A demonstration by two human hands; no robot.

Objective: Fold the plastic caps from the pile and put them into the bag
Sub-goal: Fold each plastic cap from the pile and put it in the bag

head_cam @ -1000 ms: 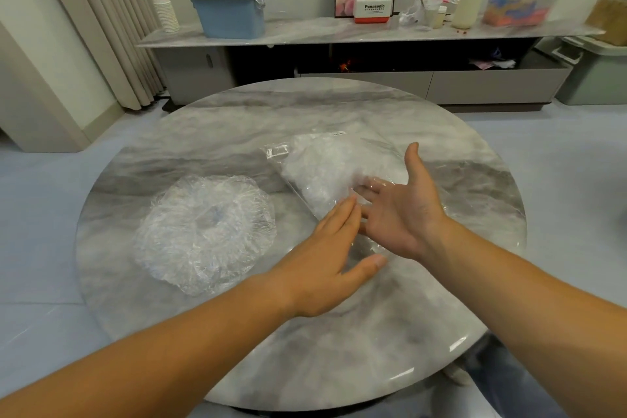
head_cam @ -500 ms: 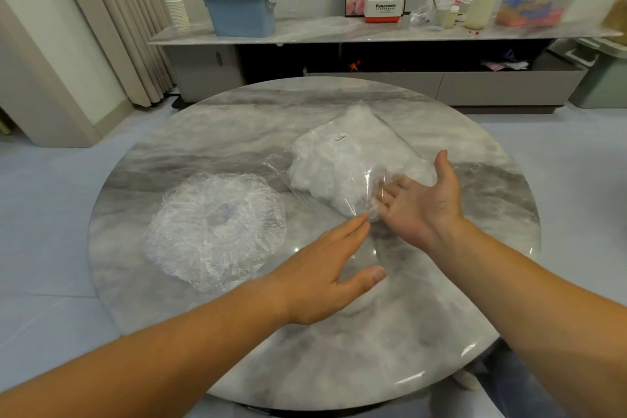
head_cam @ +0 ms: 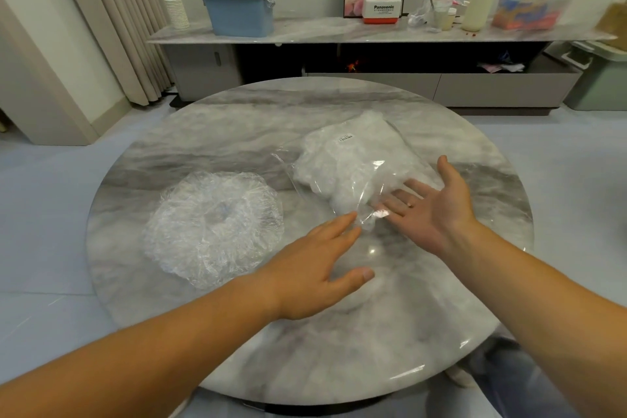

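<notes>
Left grip wide, fingertips at the open edge of the bag; right grip wide, palm up, fingers under its film. The caps lie left on the surface.

On the table, the pile of caps lies left of the fingers of the left hand. The bag lies just beyond those fingertips, right of the pile, its near end draped over the fingers of the right hand.
</notes>
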